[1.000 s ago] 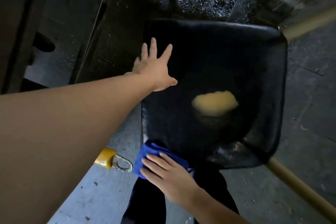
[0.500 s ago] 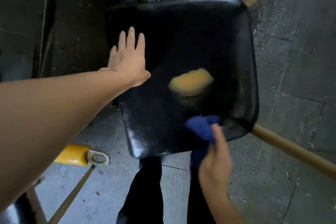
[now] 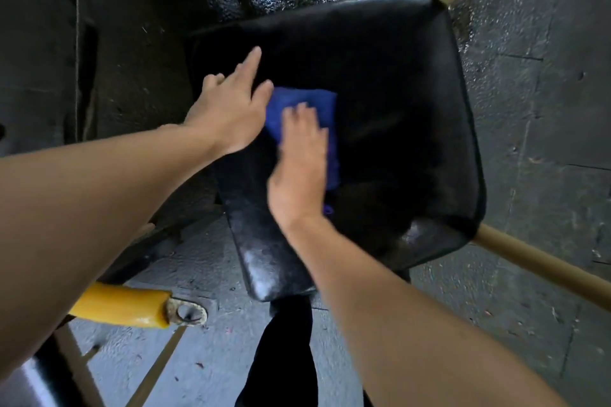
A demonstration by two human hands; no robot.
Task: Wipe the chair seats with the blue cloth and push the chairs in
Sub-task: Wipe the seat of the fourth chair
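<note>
Our right hand lies flat, fingers spread, pressing the blue cloth onto the black chair seat left of centre. Our left hand, open and holding nothing, rests on the seat's 9 o'clock edge, touching the cloth. Bare seat stretches toward 3 o'clock; wooden legs flank that side.

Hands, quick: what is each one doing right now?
Left hand: open, fingers spread, resting at the black chair seat, holding nothing.
Right hand: open and flat, pressing the blue cloth onto the seat.
</note>
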